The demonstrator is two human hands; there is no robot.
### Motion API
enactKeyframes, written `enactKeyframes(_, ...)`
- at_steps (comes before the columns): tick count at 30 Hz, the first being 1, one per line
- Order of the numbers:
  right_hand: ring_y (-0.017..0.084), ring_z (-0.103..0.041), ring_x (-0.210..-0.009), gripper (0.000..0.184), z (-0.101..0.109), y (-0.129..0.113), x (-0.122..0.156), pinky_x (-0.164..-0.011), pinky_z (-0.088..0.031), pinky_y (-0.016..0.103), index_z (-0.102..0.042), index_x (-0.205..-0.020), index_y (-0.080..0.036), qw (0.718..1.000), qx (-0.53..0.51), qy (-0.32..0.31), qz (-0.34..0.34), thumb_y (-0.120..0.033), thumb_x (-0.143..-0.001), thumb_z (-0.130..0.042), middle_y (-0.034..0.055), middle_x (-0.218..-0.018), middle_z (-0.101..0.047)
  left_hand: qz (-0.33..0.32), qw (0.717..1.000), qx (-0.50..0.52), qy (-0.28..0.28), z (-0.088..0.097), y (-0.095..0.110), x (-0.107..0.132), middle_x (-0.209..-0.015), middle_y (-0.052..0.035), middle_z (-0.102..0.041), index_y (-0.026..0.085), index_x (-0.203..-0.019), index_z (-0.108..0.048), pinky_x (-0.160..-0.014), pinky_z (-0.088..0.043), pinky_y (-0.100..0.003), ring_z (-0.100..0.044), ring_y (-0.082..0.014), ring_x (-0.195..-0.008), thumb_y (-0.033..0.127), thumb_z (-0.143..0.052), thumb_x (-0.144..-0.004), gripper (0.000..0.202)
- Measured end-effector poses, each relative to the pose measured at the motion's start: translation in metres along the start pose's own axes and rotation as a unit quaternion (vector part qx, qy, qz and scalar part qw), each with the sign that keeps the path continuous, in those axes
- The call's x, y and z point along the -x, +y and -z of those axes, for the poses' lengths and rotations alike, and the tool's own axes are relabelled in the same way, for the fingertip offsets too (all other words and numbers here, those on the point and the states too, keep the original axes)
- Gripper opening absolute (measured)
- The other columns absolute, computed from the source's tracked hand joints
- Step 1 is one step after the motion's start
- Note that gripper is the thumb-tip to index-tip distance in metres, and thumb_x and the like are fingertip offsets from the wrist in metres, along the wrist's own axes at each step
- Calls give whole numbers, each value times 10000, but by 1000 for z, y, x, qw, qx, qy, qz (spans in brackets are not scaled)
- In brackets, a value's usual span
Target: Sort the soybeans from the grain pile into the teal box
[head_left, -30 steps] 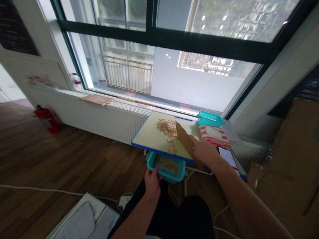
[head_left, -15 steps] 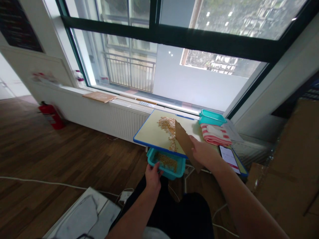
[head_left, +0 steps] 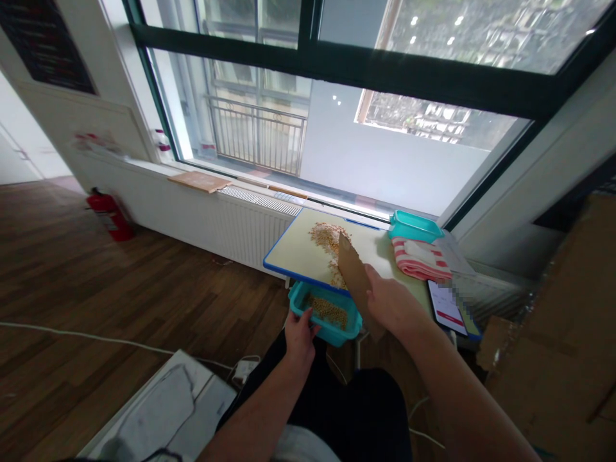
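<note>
My right hand (head_left: 392, 305) grips a brown cardboard piece (head_left: 353, 274) that stands on edge on the blue-rimmed table (head_left: 293, 253), against a pile of tan beans (head_left: 327, 239). A trail of beans runs along the card to the table's near edge. My left hand (head_left: 299, 333) holds the near rim of a teal tray (head_left: 325, 312) just under that edge. The tray has beans in it.
A second teal tray (head_left: 414, 226), a red-and-white striped cloth (head_left: 421, 258) and a phone (head_left: 446, 307) lie on the table's right side. A white radiator (head_left: 240, 221) runs under the window behind. A fire extinguisher (head_left: 110, 213) lies on the wood floor at left. Cardboard boxes (head_left: 563, 327) stand at right.
The card has slid toward the table's near edge, drawing beans with it, and the bean trail on the table has shortened. The view has shifted slightly right and closer.
</note>
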State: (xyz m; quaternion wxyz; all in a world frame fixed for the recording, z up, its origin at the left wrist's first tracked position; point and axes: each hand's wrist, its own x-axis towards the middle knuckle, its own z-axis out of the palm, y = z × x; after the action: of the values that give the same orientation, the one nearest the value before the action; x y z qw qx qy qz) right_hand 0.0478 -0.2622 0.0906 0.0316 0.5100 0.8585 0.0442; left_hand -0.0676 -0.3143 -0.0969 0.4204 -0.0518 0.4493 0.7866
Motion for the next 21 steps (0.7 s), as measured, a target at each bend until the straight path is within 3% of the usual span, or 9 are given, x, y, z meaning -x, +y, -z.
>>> enactKeyframes(21,264,-651,-833,590,7,-22,14,-686,-435,322,-254,-1404,-145,999,-20,-24,-12,-202,-837,-405,175,-919,-673,-19,999,28,-2,-2,4,-3,-709,0,-575,172,-873,-579,-498,-477,-215,-575,-111,-591,175,-696,-629,271)
